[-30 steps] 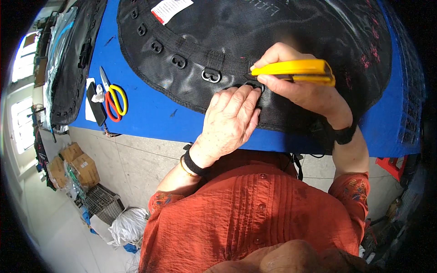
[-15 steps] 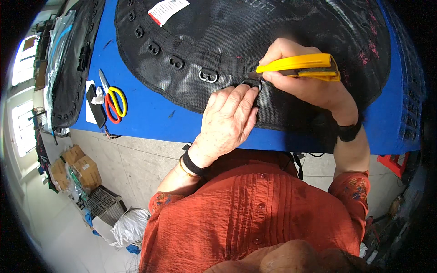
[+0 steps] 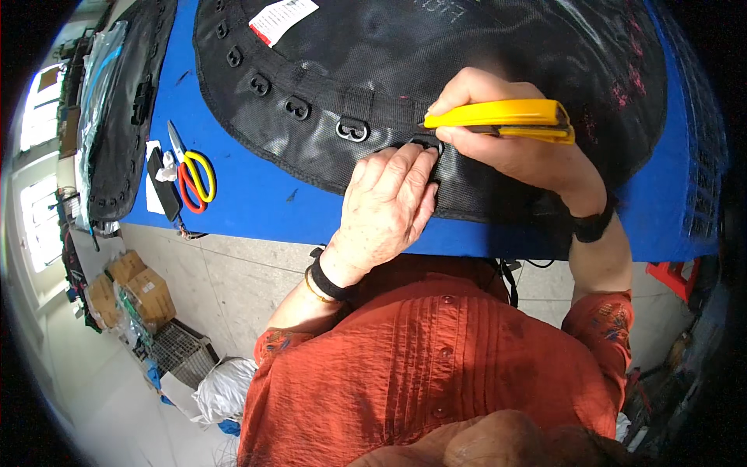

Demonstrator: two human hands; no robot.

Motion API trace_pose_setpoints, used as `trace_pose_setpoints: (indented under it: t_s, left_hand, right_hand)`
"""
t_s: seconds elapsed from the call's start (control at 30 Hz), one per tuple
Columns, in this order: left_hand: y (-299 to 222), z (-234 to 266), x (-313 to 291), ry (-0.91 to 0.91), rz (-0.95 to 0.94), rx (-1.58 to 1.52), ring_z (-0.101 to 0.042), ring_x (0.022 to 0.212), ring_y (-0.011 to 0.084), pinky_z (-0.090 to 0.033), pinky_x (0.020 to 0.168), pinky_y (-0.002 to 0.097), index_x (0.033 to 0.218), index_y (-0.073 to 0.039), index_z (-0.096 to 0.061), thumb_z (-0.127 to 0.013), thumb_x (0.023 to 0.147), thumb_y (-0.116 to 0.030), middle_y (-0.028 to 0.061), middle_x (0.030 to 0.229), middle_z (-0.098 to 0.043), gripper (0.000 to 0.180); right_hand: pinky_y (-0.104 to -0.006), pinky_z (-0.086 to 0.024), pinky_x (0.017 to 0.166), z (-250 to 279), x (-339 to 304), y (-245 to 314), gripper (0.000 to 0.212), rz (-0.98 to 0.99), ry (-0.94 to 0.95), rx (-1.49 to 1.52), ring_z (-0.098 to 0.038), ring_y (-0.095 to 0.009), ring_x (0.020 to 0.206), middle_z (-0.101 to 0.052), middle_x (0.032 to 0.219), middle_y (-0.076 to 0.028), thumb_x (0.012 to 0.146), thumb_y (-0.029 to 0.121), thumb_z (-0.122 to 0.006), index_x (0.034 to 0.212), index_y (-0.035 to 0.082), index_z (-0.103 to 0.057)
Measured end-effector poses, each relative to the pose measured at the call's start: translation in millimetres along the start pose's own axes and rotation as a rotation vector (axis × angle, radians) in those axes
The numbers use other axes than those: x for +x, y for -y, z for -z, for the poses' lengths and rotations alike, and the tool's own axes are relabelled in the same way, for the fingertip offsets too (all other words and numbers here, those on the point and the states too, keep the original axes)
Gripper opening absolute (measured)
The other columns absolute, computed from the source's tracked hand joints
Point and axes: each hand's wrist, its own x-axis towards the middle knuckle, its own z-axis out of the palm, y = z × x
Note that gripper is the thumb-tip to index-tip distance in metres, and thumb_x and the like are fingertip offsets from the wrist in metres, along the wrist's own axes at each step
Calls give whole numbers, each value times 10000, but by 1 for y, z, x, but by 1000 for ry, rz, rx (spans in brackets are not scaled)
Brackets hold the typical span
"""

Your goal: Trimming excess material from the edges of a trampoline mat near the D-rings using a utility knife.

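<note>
A large black mesh sheet (image 3: 498, 47) with a curved, webbing-trimmed edge lies on the blue table. Several black double-slotted buckles, such as this buckle (image 3: 352, 130), sit along that edge. My left hand (image 3: 389, 198) lies palm down over the near margin, fingers pressed together on a black buckle (image 3: 424, 142) that they partly cover. In my right hand (image 3: 506, 156) are yellow-handled thread snips (image 3: 498, 115), gripped between thumb and fingers. Their dark tip is at the webbing just above my left fingertips; whether it touches cannot be seen clearly.
Red-and-yellow-handled scissors (image 3: 194, 179) lie left on the blue table (image 3: 257, 202), beside a dark flat object (image 3: 163, 187). Another black mesh piece (image 3: 120, 148) rests at the far left. Cardboard boxes (image 3: 140, 292) and a wire crate (image 3: 183, 350) stand on the floor. A red stool (image 3: 673, 280) is at right.
My right hand and the snips have shifted slightly left, and the snips have turned a little. The sheet appears slightly further left. My left hand stays on the buckle.
</note>
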Motion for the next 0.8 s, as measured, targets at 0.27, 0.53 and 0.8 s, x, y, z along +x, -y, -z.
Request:
trace_pose_setpoints:
  t_s: [0.27,0.53,0.8]
  left_hand:
    - [0,0,1,8,0,-4,-642,1136,331,-518,992,448,1371,-27,-679,-807,869,-119,146,1285,-664,526]
    - [-1,1,1,10,8,2,-646,1136,333,-520,999,447,1368,-28,-681,-805,874,-121,147,1287,-666,518]
    - [-1,1,1,19,11,7,-642,1151,336,-517,1005,448,1372,-33,-678,-806,876,-125,145,1294,-665,520]
  right_hand:
    - [-320,-559,797,-1,-1,-2,157,-50,18,64,-723,-190,861,-668,917,-67,962,99,-759,1059,53,-643]
    - [-339,-549,767,10,0,-1,148,146,45,-177,-719,-215,820,-646,896,-82,968,101,-744,1046,49,-630]
    - [-338,-544,770,-1,-2,-1,162,-20,12,55,-712,-258,818,-635,899,-79,963,96,-744,1044,41,-614]
